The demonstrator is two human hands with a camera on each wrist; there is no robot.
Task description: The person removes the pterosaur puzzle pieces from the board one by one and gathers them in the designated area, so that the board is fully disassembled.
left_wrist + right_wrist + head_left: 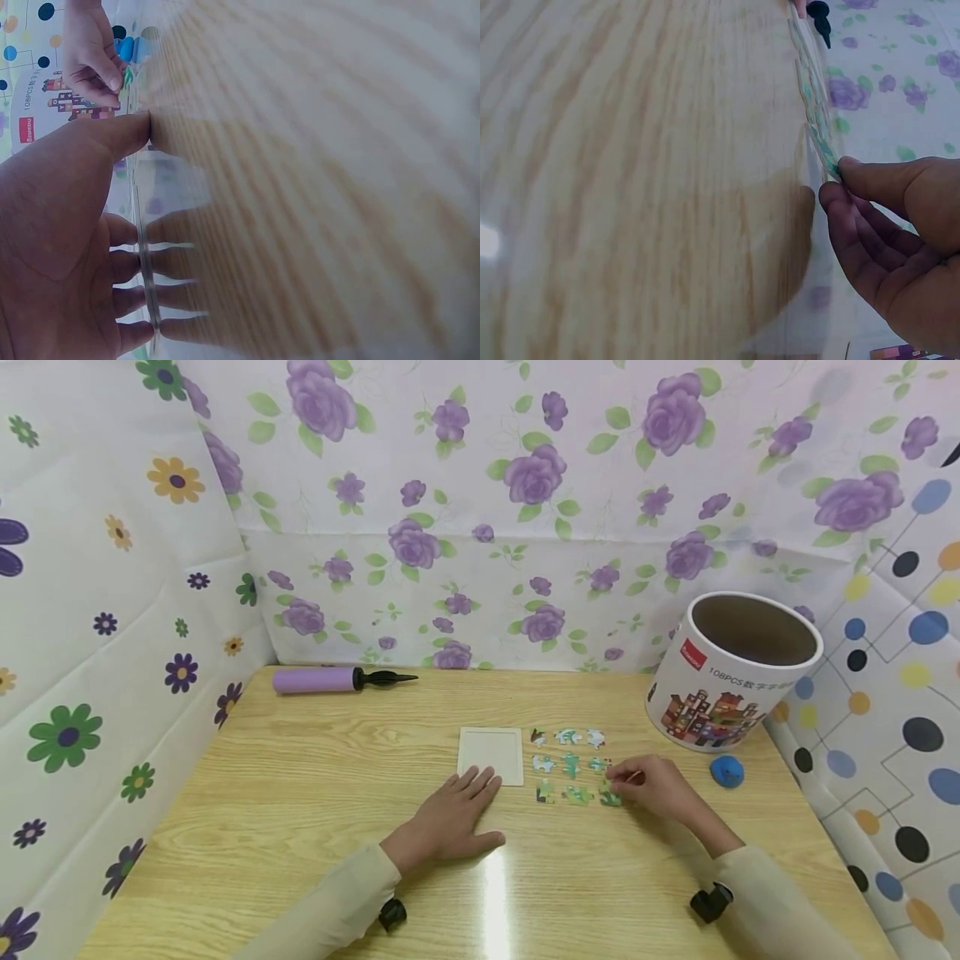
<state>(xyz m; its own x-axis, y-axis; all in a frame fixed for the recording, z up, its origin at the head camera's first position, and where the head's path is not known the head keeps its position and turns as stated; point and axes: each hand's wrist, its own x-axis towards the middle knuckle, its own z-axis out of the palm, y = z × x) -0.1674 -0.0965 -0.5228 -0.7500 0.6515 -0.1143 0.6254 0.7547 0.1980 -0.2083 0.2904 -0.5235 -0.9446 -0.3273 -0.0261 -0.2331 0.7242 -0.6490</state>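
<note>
green and white jigsaw pieces [572, 766] lie in a loose three-by-three grid on the wooden table [300, 810], just right of a pale square board [491, 755]. the right hand [651, 787] sits at the grid's right edge, thumb and forefinger pinching the lower right piece [610, 796]; the right wrist view shows that piece [826, 156] lifted on edge between the fingertips [853, 166], with the other pieces running away from it in a line towards the back wall. so the held piece lies directly at the grip, and the board it sits nearest to lies to the left, across the grid.

the left hand [456, 814] rests flat on the table with fingers straight and spread, holding nothing; its fingertips touch the board's near edge, which the left wrist view confirms. that hand is the nearer one to the board, the right hand the nearer one to the pieces.

beyond the grid, at the right rear, a round cardboard tub [731, 672] stands tilted with its mouth open; what shows of its inside looks bare. a small blue object [727, 771] lies near its base. a purple hand pump [333, 679] lies lengthwise along the back edge, well apart.
</note>
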